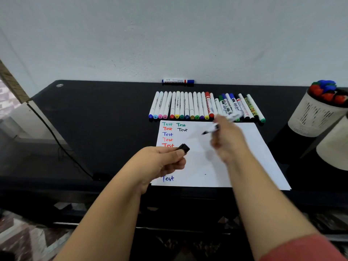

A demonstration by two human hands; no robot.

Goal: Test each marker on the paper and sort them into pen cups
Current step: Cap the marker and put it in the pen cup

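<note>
Two hands are busy: your right hand (227,142) pinches the uncapped black-tipped white marker (216,128) above the white paper sheet (244,147), your left hand (165,161) pinches its black cap (184,147). Recap carelessly and you risk inking your fingers.

White paper (235,162) bears green, red, blue and black "Test" words (167,134). White markers (188,105) have many-coloured caps; the table (98,117) is black; slotted pen cups (312,117) are cream.
</note>
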